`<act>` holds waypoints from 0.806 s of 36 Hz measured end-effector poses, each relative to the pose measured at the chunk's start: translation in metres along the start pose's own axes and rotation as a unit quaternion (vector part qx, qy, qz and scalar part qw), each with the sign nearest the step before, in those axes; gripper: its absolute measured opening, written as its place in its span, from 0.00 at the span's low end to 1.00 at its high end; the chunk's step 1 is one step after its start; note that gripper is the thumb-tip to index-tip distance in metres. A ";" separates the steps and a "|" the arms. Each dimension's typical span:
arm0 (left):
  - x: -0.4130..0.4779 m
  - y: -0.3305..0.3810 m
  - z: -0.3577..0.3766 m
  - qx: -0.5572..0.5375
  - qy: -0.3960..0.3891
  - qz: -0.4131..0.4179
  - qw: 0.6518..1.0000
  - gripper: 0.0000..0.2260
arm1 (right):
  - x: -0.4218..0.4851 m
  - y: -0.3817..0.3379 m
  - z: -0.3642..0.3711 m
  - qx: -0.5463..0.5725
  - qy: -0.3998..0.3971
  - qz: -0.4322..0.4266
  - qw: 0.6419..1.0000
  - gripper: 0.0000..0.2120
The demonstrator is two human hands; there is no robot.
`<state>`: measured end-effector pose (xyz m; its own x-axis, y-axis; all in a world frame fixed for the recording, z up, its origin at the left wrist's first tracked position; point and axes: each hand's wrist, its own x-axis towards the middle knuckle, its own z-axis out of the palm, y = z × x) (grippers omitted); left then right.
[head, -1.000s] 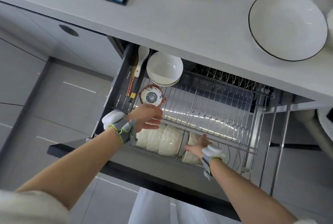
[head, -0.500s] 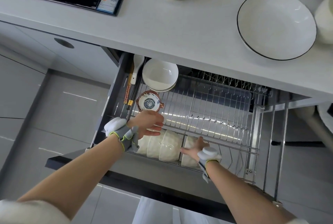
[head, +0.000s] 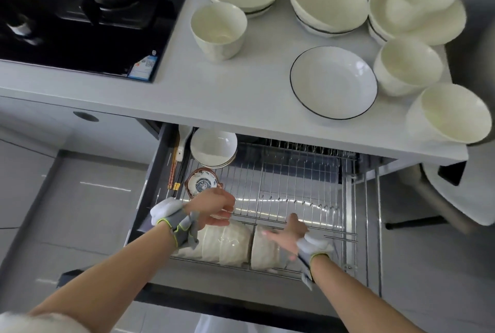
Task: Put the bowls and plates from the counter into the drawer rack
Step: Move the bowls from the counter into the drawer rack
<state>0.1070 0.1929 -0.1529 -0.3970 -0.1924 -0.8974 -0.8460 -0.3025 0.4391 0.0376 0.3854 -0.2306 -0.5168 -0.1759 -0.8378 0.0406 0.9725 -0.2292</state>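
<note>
Bowls (head: 408,67) and one plate (head: 333,82) stand on the counter (head: 214,96), spread from 12 to 3 o'clock of the view, several of them nested in stacks; a row of racked bowls (head: 227,243) stands on edge at the 6 o'clock side of the rack (head: 294,185). The ware looks like glazed ceramic; judge it stiff, fairly heavy, slick and liable to chip; take each bowl by the rim, thumb inside, one piece at a time; take the plate by opposite edges. The right hand (head: 290,231) lies flat, fingers straight and spread, against the 3 o'clock end of the row, pinching nothing; the left hand (head: 211,209) hangs over the 9 o'clock end with fingers bent; blur hides whether it grips a rim. At 10 o'clock in the rack sit stacked dishes (head: 213,149), a patterned cup (head: 202,185), chopsticks (head: 172,172) and a spoon (head: 184,139); these take up that side, so slots toward 3 o'clock are the likely targets. The counter lip overhangs the rack's 12 o'clock part; a hob (head: 80,11) lies at 10 o'clock.
</note>
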 end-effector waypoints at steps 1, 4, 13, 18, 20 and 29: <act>0.000 0.000 0.001 0.000 0.000 -0.001 1.000 0.05 | -0.002 0.000 -0.001 0.006 -0.011 0.000 1.000 0.43; -0.010 0.012 0.013 0.008 0.000 0.013 1.000 0.05 | -0.015 0.002 -0.021 0.016 -0.018 -0.008 1.000 0.46; -0.031 0.062 0.047 0.038 -0.023 0.074 0.996 0.05 | -0.043 0.001 -0.093 0.117 0.026 -0.057 0.991 0.41; -0.039 0.091 0.063 0.064 -0.041 0.096 0.992 0.06 | -0.050 0.001 -0.130 0.160 0.090 -0.090 0.979 0.40; -0.043 0.105 0.074 0.070 -0.056 0.107 0.990 0.06 | -0.054 0.004 -0.147 0.201 0.129 -0.088 0.967 0.38; -0.051 0.166 0.134 0.062 -0.090 0.154 0.982 0.04 | -0.063 0.017 -0.225 0.484 0.227 -0.034 0.844 0.29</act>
<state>-0.0612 0.2778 -0.0397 -0.6877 -0.0853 -0.7210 -0.7085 -0.1376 0.6921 -0.1215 0.4470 -0.0705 -0.8122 0.0639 -0.5799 0.5635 0.3435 -0.7513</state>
